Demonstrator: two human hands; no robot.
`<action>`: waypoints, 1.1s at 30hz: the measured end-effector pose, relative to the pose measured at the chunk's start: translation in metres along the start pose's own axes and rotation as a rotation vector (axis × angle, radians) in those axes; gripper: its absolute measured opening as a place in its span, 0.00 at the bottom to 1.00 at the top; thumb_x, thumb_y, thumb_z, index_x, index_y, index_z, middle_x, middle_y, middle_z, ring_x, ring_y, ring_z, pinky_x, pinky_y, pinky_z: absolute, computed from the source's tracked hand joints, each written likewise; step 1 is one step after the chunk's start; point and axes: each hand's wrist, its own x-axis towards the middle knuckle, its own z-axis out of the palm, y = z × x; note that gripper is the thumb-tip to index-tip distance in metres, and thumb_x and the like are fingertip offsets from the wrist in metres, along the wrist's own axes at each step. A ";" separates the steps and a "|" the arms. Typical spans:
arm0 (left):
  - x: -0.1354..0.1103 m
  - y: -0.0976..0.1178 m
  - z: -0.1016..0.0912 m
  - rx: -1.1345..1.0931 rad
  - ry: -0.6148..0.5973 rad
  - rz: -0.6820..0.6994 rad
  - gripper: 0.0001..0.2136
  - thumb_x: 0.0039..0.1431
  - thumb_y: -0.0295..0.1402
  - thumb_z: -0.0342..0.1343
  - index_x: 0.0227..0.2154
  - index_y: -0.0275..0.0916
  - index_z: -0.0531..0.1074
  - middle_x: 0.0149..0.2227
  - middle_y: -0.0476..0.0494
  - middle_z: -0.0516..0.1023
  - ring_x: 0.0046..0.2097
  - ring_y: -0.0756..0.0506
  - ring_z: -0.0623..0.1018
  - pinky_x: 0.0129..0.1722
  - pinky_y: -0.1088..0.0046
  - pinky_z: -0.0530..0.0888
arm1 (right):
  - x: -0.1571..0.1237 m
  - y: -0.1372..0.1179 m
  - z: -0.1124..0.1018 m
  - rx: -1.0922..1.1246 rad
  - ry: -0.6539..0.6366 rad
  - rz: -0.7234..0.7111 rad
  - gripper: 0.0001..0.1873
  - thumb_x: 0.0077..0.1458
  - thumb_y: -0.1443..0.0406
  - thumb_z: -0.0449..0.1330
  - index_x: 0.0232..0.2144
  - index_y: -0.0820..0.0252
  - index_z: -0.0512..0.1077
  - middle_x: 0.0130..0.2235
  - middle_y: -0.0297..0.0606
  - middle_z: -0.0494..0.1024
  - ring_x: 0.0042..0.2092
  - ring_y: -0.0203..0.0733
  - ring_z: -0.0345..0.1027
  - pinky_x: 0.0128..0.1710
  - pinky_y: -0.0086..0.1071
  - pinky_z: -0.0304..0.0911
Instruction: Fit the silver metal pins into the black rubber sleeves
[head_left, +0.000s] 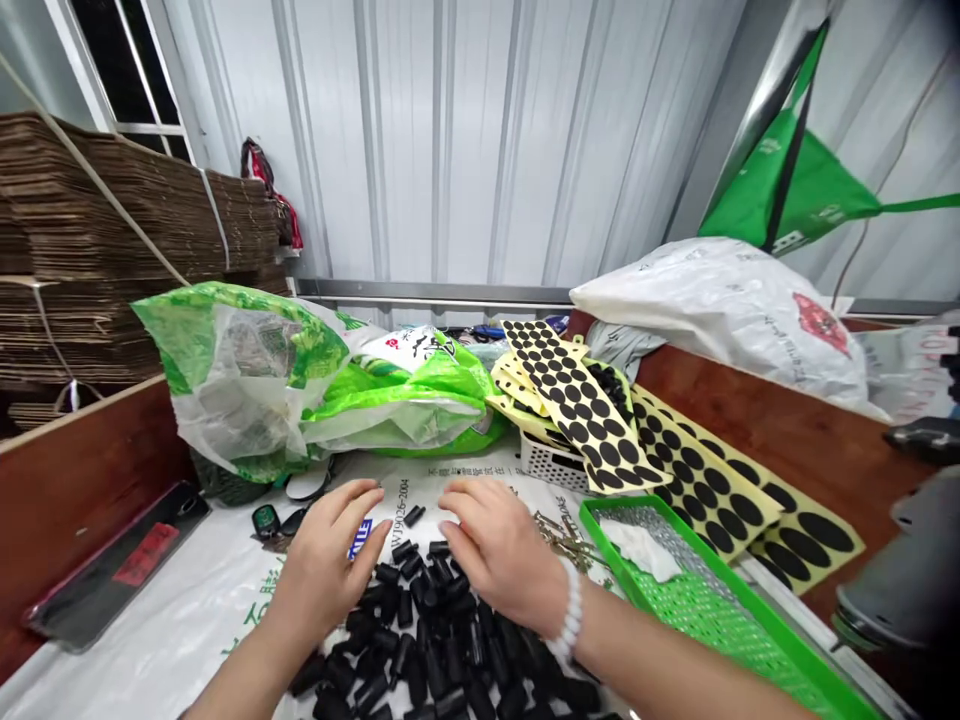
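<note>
The left hand [326,560] and right hand [499,540] are both open, palms down and gripping nothing, their fingers curved at the far edge of a heap of short black tubes [427,630] on a white woven sack [202,610]. A white beaded bracelet [571,610] circles the right wrist. Right of the heap sits a green plastic basket [697,600]; beyond the heap lie yellow-backed sheets of black adhesive dots [577,410] and a green-printed plastic bag [300,370].
</note>
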 end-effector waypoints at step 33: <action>0.128 -0.077 0.088 0.116 -0.394 -0.127 0.15 0.57 0.33 0.49 0.46 0.32 0.64 0.45 0.33 0.73 0.49 0.38 0.72 0.48 0.62 0.67 | 0.125 0.152 0.153 -0.609 -0.471 0.028 0.19 0.60 0.63 0.53 0.53 0.60 0.62 0.55 0.44 0.64 0.53 0.48 0.61 0.50 0.48 0.60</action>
